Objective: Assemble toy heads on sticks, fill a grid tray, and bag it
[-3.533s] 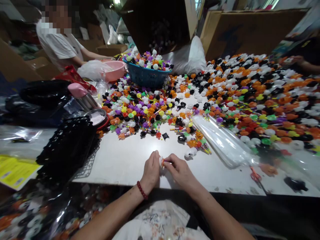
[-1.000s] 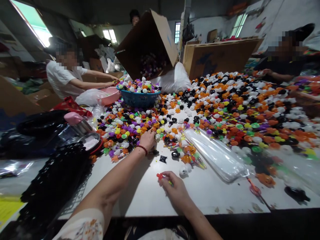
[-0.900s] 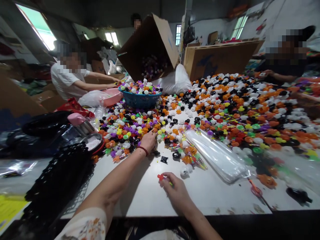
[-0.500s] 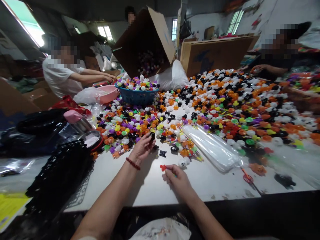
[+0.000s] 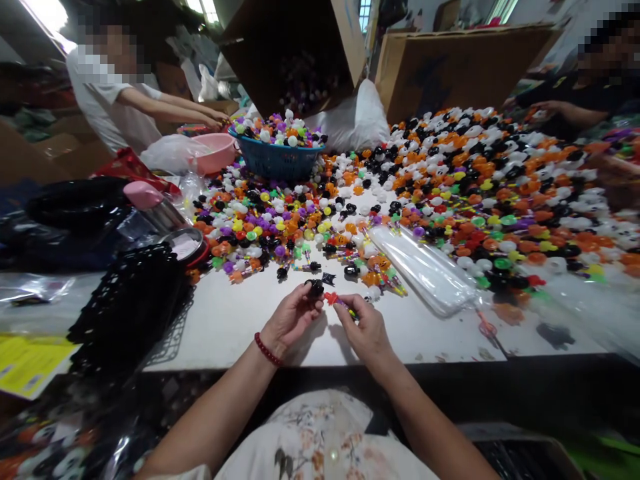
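My left hand [image 5: 289, 319], with a red bead bracelet on its wrist, pinches a small rounded black plastic piece [image 5: 315, 288]. Close beside it, my right hand [image 5: 369, 328] grips a thin multicoloured stick [image 5: 346, 308] with a red end piece [image 5: 331, 298] pointing toward the black piece. Whether the two pieces touch is too small to tell. Just beyond the fingers a flat black bat-shaped piece [image 5: 329, 278] lies on the white table [image 5: 235, 327]. Several sticks with black tops lie near it, along with an orange-topped stick [image 5: 376, 275].
A large heap of small plastic figures [image 5: 480, 180] covers the table's far right. Behind stand a blue basket [image 5: 277, 160] and a tipped cardboard box [image 5: 350, 40]. Clear plastic bags [image 5: 425, 270] lie right, black netting [image 5: 130, 313] and a pink-lidded flask [image 5: 150, 200] left. Co-workers sit across.
My left hand has moved right with the black piece, toward the red end piece in my right hand. The hands are now close together. My view has tilted downward.
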Motion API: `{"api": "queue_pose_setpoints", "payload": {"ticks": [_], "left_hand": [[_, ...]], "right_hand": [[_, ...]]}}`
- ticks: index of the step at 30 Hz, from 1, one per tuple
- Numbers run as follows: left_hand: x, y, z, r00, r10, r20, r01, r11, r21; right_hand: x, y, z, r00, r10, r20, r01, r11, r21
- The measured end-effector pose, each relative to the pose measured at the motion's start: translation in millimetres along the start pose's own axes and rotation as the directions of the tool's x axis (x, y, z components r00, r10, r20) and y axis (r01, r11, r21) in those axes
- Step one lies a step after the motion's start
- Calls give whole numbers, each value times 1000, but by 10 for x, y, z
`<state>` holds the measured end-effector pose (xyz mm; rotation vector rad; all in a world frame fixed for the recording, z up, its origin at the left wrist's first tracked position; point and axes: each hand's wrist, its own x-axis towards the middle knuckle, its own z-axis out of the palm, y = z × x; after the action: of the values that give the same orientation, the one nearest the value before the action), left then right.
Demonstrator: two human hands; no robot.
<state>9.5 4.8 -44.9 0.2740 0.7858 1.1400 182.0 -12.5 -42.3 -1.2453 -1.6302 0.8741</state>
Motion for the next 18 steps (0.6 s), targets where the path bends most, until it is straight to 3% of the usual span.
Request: {"api": "queue_pose_setpoints", "payload": {"ticks": [7,13,18], "left_hand": [[-79,-97,70,996,57,69,-62,995,78],[-96,-157,85,987,64,148,-100,963,251],[-128,-188,97,979,131,153,-193,832,519]], "right_hand": [[-17,4,-78,999,-39,17,40,998,-43],[-30,33,-105,997,-79,25,81,993,-82],[-25,49,-125,990,-124,62,130,985,-115]]}}
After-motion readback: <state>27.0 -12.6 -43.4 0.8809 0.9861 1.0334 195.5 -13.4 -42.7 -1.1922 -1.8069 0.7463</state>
